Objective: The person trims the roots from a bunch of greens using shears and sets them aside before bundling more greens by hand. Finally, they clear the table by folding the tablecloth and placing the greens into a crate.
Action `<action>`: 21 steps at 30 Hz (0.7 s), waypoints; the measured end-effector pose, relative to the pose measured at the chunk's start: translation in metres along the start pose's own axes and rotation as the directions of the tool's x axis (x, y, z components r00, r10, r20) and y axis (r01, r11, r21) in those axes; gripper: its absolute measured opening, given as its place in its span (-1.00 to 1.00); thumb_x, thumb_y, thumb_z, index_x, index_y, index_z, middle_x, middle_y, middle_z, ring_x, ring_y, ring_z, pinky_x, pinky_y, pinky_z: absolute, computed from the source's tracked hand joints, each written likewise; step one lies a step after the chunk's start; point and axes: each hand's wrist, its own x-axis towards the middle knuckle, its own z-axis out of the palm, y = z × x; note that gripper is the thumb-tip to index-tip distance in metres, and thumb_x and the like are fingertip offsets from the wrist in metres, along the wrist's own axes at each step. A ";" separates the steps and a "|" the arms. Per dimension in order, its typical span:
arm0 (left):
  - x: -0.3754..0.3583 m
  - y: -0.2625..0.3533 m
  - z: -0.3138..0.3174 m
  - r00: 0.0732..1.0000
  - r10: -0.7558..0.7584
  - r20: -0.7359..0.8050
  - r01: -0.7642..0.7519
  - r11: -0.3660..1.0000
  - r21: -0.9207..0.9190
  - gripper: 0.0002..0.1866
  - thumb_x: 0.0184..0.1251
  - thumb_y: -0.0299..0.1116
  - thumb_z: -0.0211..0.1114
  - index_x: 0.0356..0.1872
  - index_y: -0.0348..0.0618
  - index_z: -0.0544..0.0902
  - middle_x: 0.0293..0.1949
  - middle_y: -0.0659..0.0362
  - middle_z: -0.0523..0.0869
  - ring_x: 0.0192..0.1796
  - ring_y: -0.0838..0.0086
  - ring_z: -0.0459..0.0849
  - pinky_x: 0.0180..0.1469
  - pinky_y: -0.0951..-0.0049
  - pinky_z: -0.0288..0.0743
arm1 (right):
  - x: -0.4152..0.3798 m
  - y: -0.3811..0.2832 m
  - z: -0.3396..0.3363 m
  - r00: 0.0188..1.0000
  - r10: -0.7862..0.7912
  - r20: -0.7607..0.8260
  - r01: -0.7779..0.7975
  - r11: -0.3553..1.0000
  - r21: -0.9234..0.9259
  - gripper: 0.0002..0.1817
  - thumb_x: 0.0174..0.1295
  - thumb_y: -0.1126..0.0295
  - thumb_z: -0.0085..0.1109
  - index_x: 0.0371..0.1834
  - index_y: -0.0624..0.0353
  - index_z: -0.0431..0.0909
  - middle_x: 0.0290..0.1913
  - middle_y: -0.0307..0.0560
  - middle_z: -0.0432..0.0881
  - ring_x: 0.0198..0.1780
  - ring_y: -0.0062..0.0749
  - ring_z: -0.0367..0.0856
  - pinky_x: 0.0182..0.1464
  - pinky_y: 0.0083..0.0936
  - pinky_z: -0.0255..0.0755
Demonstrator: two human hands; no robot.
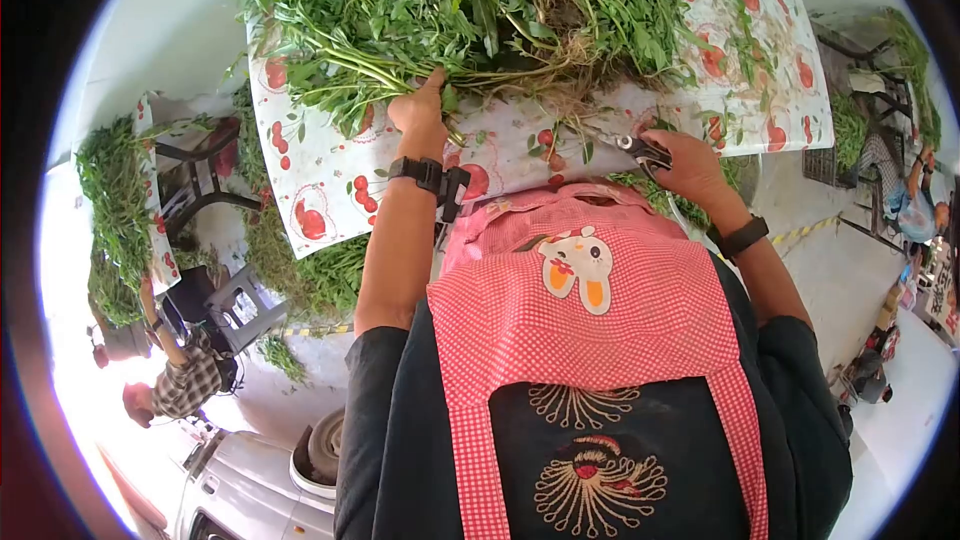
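Observation:
My left hand is closed round a bunch of leafy green stems at the near edge of the pile, and a few cut-looking stem ends poke out below the fingers. In my right hand I hold a pair of pruning shears, dark-handled, with the blades pointing left toward the stems. The shears are apart from the bunch. A large heap of leafy plants with tangled brown roots lies in front of both hands.
The heap lies on a table with a white, red-fruit-patterned cloth. More greens and another person are at left, near a grey plastic stool and a silver vehicle. Another person is at far right.

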 end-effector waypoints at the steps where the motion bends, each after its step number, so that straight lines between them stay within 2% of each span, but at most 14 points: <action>1: -0.003 0.002 0.000 1.000 0.002 -0.026 -0.001 0.999 0.038 -0.62 -0.03 -0.53 0.45 -0.19 -0.38 0.49 -0.33 0.00 0.66 -0.51 0.28 0.65 -0.56 0.30 0.55 | -0.002 0.002 0.000 1.000 0.005 0.000 -0.005 1.000 0.000 -0.53 -0.09 0.45 0.18 0.01 0.01 0.49 -0.18 -0.02 0.58 -0.09 -0.10 0.53 -0.04 -0.29 0.42; 3: -0.004 0.001 0.000 0.999 0.004 -0.049 -0.001 0.997 0.079 -0.61 -0.04 -0.53 0.45 -0.18 -0.39 0.49 -0.31 0.00 0.65 -0.50 0.28 0.65 -0.54 0.29 0.56 | -0.005 0.002 -0.001 0.992 -0.081 -0.096 0.095 0.984 0.154 -0.49 -0.06 0.45 0.20 0.07 0.02 0.48 -0.12 -0.01 0.59 -0.06 -0.09 0.53 0.00 -0.33 0.41; 5: 0.001 0.000 -0.002 0.992 -0.009 -0.129 0.020 0.996 0.081 -0.58 -0.03 -0.49 0.44 -0.15 -0.40 0.48 -0.33 0.00 0.64 -0.50 0.27 0.65 -0.53 0.30 0.57 | -0.011 -0.004 -0.010 0.992 -0.075 -0.105 0.093 0.981 0.171 -0.48 -0.03 0.43 0.22 0.11 0.03 0.47 -0.14 -0.02 0.60 -0.09 -0.14 0.55 -0.02 -0.36 0.42; 7: -0.005 0.000 -0.011 0.998 -0.043 -0.047 0.043 0.999 -0.002 -0.58 0.01 -0.48 0.41 -0.13 -0.45 0.44 -0.27 -0.03 0.63 -0.43 0.25 0.65 -0.47 0.30 0.59 | -0.015 -0.003 -0.015 0.991 -0.068 -0.117 0.089 0.979 0.184 -0.47 0.01 0.41 0.23 0.14 0.05 0.46 -0.16 -0.03 0.61 -0.11 -0.19 0.57 -0.05 -0.38 0.43; 8: -0.006 0.001 -0.016 0.997 -0.070 0.029 0.072 0.994 -0.082 -0.57 0.05 -0.47 0.38 -0.12 -0.51 0.41 -0.20 -0.07 0.61 -0.36 0.24 0.66 -0.42 0.30 0.61 | -0.018 0.002 -0.014 0.989 -0.011 -0.146 0.059 0.943 0.328 -0.48 0.05 0.37 0.25 0.15 0.10 0.46 -0.23 -0.07 0.61 -0.20 -0.28 0.59 -0.13 -0.43 0.45; 9: 0.000 -0.005 -0.021 0.999 -0.046 0.029 0.049 0.991 -0.124 -0.56 0.05 -0.50 0.38 -0.12 -0.50 0.37 -0.27 -0.07 0.62 -0.41 0.22 0.66 -0.48 0.29 0.60 | -0.020 0.004 -0.013 0.985 0.047 -0.165 0.035 0.884 0.465 -0.48 0.09 0.33 0.27 0.16 0.15 0.45 -0.30 -0.11 0.61 -0.29 -0.37 0.61 -0.21 -0.48 0.47; 10: -0.003 -0.004 -0.024 0.999 -0.047 0.029 0.050 0.991 -0.125 -0.56 0.05 -0.50 0.38 -0.12 -0.50 0.37 -0.27 -0.07 0.62 -0.41 0.22 0.66 -0.48 0.29 0.60 | -0.023 -0.006 -0.022 0.985 0.047 -0.164 0.035 0.885 0.464 -0.48 0.09 0.33 0.27 0.16 0.15 0.45 -0.30 -0.11 0.61 -0.29 -0.37 0.61 -0.21 -0.48 0.47; 12: -0.010 -0.002 -0.032 0.996 -0.034 0.082 0.042 0.994 -0.097 -0.76 0.05 -0.52 0.37 -0.29 -0.39 0.52 -0.47 0.02 0.63 -0.58 0.31 0.61 -0.63 0.39 0.49 | -0.034 -0.031 -0.047 0.980 0.081 0.184 -0.201 0.391 0.898 -0.47 0.18 0.15 0.23 0.14 0.25 0.46 -0.42 -0.21 0.57 -0.45 -0.52 0.58 -0.37 -0.57 0.46; 13: -0.013 -0.002 -0.034 0.992 -0.041 0.119 0.053 0.994 -0.096 -0.80 0.08 -0.48 0.37 -0.37 -0.36 0.53 -0.48 0.01 0.64 -0.59 0.33 0.60 -0.62 0.41 0.48 | -0.036 -0.042 -0.051 0.980 0.082 0.183 -0.201 0.390 0.899 -0.47 0.18 0.15 0.23 0.14 0.25 0.46 -0.42 -0.21 0.57 -0.45 -0.52 0.58 -0.37 -0.57 0.46; 15: -0.024 0.001 -0.034 0.993 -0.055 0.100 0.062 0.996 -0.064 -0.80 0.13 -0.45 0.34 -0.36 -0.37 0.53 -0.48 0.00 0.65 -0.59 0.35 0.60 -0.63 0.44 0.46 | -0.037 -0.058 -0.055 0.984 0.015 0.178 -0.172 0.345 0.923 -0.38 0.23 -0.05 0.11 0.14 0.27 0.44 -0.48 -0.26 0.52 -0.55 -0.56 0.55 -0.44 -0.61 0.44; 16: -0.030 0.003 -0.035 0.995 -0.069 0.075 0.071 0.997 -0.032 -0.80 0.18 -0.41 0.30 -0.34 -0.38 0.53 -0.49 0.00 0.65 -0.59 0.36 0.60 -0.64 0.47 0.43 | -0.036 -0.060 -0.056 0.984 0.013 0.177 -0.170 0.348 0.922 -0.38 0.23 -0.05 0.11 0.14 0.27 0.44 -0.48 -0.26 0.52 -0.55 -0.56 0.55 -0.44 -0.61 0.44; 18: -0.033 0.000 -0.041 0.992 -0.064 0.111 0.073 0.995 -0.073 -0.79 0.25 -0.37 0.24 -0.33 -0.37 0.53 -0.48 -0.01 0.65 -0.59 0.37 0.59 -0.66 0.49 0.39 | -0.034 -0.062 -0.056 0.965 -0.143 0.218 -0.142 0.415 0.899 -0.33 0.29 -0.15 -0.06 0.18 0.24 0.39 -0.44 -0.22 0.54 -0.50 -0.50 0.57 -0.38 -0.53 0.49; 19: -0.034 -0.001 -0.043 0.987 -0.058 0.153 0.076 0.991 -0.114 -0.78 0.31 -0.33 0.17 -0.31 -0.36 0.53 -0.47 -0.01 0.65 -0.59 0.38 0.58 -0.67 0.51 0.35 | -0.032 -0.060 -0.056 0.965 -0.145 0.219 -0.142 0.415 0.899 -0.33 0.29 -0.15 -0.06 0.18 0.24 0.39 -0.44 -0.22 0.54 -0.50 -0.50 0.57 -0.38 -0.53 0.49; 21: -0.027 -0.008 -0.048 0.982 -0.082 0.170 0.113 0.978 -0.177 -0.79 0.29 -0.36 0.18 -0.28 -0.36 0.50 -0.46 0.01 0.63 -0.59 0.35 0.59 -0.69 0.48 0.33 | -0.028 -0.052 -0.058 0.993 0.115 0.015 -0.021 0.052 0.998 -0.31 0.29 -0.16 -0.09 0.22 0.23 0.33 -0.41 -0.17 0.54 -0.41 -0.44 0.58 -0.28 -0.41 0.52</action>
